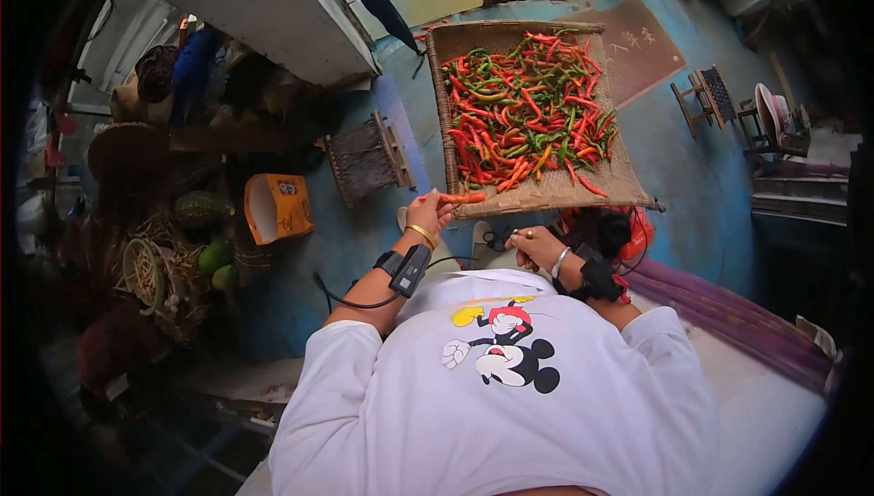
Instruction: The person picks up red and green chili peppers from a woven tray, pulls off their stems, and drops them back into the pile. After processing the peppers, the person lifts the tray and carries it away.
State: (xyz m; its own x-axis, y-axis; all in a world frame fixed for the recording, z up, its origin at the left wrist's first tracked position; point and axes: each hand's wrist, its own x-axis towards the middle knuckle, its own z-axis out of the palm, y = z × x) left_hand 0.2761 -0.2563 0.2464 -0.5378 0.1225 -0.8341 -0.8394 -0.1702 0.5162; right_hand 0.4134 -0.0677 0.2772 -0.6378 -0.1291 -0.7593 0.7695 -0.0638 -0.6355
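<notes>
My left hand (428,215), with a gold bangle at its wrist, is closed on a red chili pepper (462,197) at the near left edge of a shallow woven tray (583,194). Many red and green chili peppers (528,109) are heaped in the tray. To the right and nearer my body, my right hand (539,248) has its fingers curled together, and what is in them, if anything, is too small to make out. A dark device is strapped to each forearm.
A low woven stool (367,157) and an orange-yellow bag (278,208) are on the left, near green gourds (216,256) and a basket (144,270). A red plastic bag (640,235) lies beyond my right forearm. Another small stool (703,98) stands at far right.
</notes>
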